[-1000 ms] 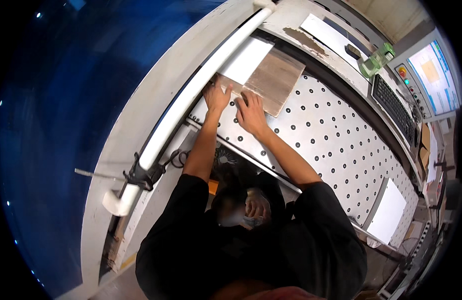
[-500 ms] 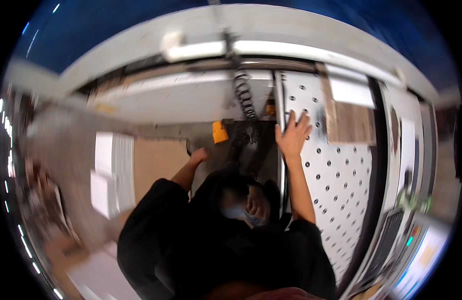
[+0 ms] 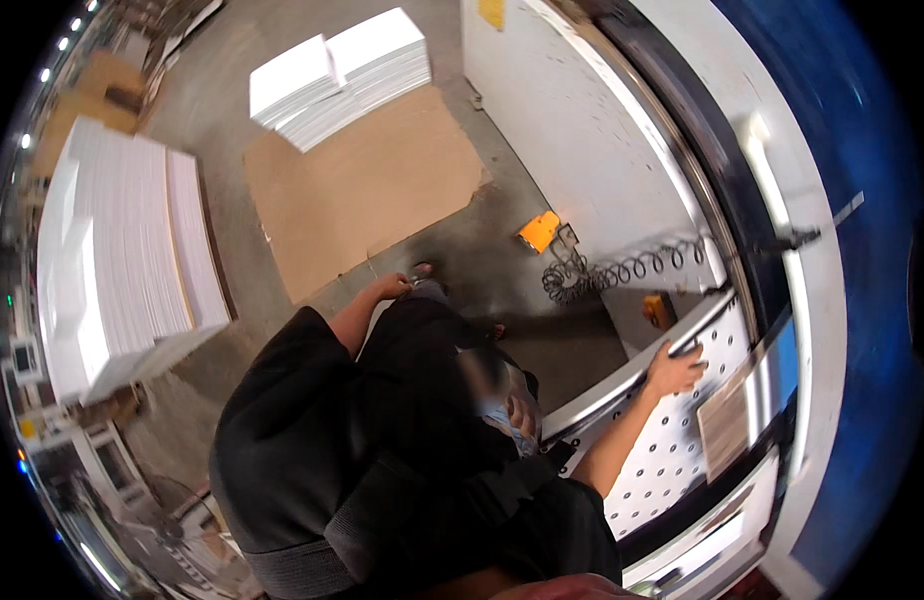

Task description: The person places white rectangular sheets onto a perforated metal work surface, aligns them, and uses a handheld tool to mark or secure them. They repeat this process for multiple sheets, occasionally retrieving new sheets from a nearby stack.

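My right hand [image 3: 677, 372] rests on a white perforated work table [image 3: 657, 450] at the right, its thumb and fingers apart. A small dark shape shows between thumb and fingers; what it is I cannot make out. Just beyond that hand a wood-grain board [image 3: 724, 428] lies on the table. My left hand [image 3: 390, 287] hangs low beside my body, above the floor near a brown cardboard sheet [image 3: 372, 190]. Its fingers look loosely curled, and no object shows in them.
White panels [image 3: 367, 75] are stacked on the cardboard's far end. A taller pile of white sheets [image 3: 132, 240] stands at the left. Ahead are a grey machine side [image 3: 582, 110], a yellow foot pedal [image 3: 540, 232] and a coiled black cable [image 3: 622, 270].
My view has swung left, bringing the floor stacks further in. My right hand stays on the perforated table, its fingers less stretched. The left hand still hangs low.
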The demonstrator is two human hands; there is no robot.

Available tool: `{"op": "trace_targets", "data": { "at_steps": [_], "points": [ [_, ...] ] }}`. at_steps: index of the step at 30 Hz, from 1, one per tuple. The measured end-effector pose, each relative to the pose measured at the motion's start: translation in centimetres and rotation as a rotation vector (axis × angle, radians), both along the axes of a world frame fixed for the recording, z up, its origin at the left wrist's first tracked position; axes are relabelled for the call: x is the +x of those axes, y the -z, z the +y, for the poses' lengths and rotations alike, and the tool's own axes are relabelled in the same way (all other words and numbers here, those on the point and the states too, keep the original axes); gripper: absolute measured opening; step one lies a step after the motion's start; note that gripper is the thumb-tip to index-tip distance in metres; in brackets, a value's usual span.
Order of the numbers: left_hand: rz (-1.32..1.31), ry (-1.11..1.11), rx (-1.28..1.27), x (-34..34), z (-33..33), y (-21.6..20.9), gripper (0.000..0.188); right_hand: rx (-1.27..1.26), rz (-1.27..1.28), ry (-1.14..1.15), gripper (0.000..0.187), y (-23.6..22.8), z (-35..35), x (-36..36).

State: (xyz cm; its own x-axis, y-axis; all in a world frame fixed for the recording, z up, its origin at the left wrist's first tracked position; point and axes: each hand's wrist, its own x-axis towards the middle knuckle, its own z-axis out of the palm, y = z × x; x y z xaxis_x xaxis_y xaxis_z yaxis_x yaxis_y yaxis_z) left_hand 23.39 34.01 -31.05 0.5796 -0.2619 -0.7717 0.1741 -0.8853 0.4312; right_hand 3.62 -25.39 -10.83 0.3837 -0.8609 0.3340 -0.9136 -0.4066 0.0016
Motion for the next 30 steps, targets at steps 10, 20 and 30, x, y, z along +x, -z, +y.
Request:
{"op": "trace_targets", "data": {
  "at_steps": [10,20,30],
  "points": [
    [-0.139,-0.411,-0.288,2.2,10.6,1.2,0.051,-0.060,0.085,0.007,0.074,0.3,-0.9,0.2],
    [0.024,-0.323,-0.014,6.2,25.9,1.2,0.049,0.377,-0.075,-0.353,0.061,9.8,27.5,1.6],
    [-0.080,-0.766,-0.207,8.6,29.1,4.5,0.048,0.796,1.256,-1.292,0.022,28.3,27.6,10.0]
  ]
}}
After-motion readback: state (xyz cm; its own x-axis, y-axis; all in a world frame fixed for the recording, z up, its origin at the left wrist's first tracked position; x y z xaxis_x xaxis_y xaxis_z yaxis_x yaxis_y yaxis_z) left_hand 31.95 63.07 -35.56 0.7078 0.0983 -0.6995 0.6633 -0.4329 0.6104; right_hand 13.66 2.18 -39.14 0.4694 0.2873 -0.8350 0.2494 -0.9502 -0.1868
